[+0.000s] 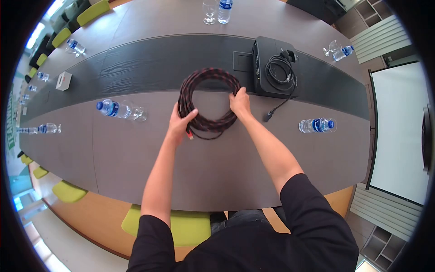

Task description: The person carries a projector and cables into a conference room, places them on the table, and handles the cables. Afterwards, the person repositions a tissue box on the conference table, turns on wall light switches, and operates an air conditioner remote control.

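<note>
A thick coil of black-and-red braided cable (209,74) is held between my two hands over the table. My left hand (180,120) grips the coil's lower left side, thumb on top. Below that hand a red connector end (190,134) pokes out. My right hand (239,102) closes around the coil's right side, its fingers partly hidden. Behind and right of the coil lies a black projector (265,50). On the projector rests a coiled black power cord (280,72), whose plug end (268,116) hangs down onto the table near my right forearm.
Water bottles stand or lie around the large table (190,181): one at the left (120,110), one at the right (317,125), another at the back (224,11) beside a glass (209,12). A small white box (64,81) sits far left. A green chair (190,229) is below the near edge.
</note>
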The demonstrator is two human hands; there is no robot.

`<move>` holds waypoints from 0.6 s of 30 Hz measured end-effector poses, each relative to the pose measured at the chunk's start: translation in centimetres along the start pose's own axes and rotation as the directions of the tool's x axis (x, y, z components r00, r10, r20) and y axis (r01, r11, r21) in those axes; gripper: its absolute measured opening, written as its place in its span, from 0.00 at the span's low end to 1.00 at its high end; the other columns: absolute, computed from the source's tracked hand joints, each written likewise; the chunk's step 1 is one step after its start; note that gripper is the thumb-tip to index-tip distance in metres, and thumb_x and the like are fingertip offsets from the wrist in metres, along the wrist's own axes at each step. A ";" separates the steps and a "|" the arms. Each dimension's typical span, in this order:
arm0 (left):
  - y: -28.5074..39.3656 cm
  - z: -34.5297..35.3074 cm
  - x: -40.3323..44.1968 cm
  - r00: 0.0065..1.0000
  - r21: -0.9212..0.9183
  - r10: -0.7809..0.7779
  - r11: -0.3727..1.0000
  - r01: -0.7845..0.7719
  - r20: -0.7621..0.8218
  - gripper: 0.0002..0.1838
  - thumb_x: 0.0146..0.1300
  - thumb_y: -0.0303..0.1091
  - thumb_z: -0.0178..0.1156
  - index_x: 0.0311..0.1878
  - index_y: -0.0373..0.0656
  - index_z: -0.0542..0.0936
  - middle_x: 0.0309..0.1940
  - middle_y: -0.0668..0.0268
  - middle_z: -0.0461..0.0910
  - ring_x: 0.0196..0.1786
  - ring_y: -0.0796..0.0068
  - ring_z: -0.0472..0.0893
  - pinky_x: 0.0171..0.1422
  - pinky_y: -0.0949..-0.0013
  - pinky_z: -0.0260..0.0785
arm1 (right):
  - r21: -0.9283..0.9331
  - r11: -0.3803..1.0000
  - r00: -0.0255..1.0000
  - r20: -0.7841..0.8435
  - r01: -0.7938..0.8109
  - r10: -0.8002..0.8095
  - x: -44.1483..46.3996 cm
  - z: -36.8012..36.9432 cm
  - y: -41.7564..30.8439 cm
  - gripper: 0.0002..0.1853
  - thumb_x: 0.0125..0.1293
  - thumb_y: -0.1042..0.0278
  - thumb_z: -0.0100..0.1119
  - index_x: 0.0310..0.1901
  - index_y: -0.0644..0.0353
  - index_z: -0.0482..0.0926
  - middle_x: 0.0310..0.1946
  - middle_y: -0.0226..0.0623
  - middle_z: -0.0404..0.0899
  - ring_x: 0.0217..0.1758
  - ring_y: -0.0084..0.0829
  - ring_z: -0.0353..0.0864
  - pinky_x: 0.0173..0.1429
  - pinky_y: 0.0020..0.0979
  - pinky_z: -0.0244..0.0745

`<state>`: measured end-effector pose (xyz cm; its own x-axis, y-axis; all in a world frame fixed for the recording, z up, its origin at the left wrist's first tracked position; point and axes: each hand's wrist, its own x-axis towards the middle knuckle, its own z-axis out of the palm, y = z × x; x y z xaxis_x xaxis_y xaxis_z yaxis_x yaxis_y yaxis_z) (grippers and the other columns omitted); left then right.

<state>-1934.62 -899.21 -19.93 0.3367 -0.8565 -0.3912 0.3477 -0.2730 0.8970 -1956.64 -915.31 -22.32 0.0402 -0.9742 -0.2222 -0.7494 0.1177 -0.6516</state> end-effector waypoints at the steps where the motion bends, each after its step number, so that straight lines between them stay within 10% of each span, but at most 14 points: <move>1: 0.1 0.2 2.3 0.999 0.120 0.033 0.992 -0.034 0.006 0.50 0.68 0.36 0.85 0.87 0.39 0.68 0.66 0.61 0.86 0.67 0.69 0.85 0.76 0.62 0.78 | 0.015 1.000 1.000 -0.024 -0.017 0.018 1.3 0.0 -0.1 0.27 0.77 0.63 0.72 0.61 0.76 0.71 0.54 0.75 0.88 0.63 0.73 0.88 0.69 0.60 0.83; 14: 4.6 5.8 16.8 0.977 0.392 0.206 0.905 -0.167 -0.060 0.50 0.70 0.32 0.79 0.91 0.41 0.64 0.72 0.54 0.84 0.68 0.67 0.88 0.75 0.64 0.81 | 0.083 0.989 0.988 -0.088 -0.120 0.128 11.8 -0.8 -2.4 0.28 0.77 0.62 0.72 0.62 0.79 0.72 0.54 0.73 0.89 0.64 0.66 0.91 0.72 0.54 0.86; 17: 3.4 5.1 19.7 0.954 0.487 0.292 0.844 -0.226 -0.063 0.51 0.70 0.33 0.79 0.92 0.43 0.63 0.72 0.54 0.84 0.67 0.67 0.88 0.70 0.64 0.83 | 0.095 0.991 0.991 -0.096 -0.089 0.098 13.1 -0.6 -2.6 0.28 0.78 0.62 0.71 0.62 0.80 0.72 0.53 0.74 0.89 0.63 0.65 0.92 0.72 0.53 0.87; 18: 3.6 5.3 20.4 0.923 0.568 0.381 0.771 -0.287 -0.051 0.51 0.70 0.34 0.79 0.93 0.46 0.62 0.70 0.54 0.85 0.56 0.70 0.91 0.51 0.66 0.88 | 0.104 0.991 0.992 -0.086 -0.079 0.088 13.5 -0.5 -2.6 0.28 0.78 0.63 0.70 0.63 0.81 0.71 0.55 0.75 0.88 0.63 0.65 0.91 0.71 0.52 0.87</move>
<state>-1931.12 -919.94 -23.60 0.4875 -0.8726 -0.0301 -0.3258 -0.2138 0.9209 -1954.46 -928.87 -23.30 -0.0826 -0.9730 -0.2157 -0.6777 0.2135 -0.7037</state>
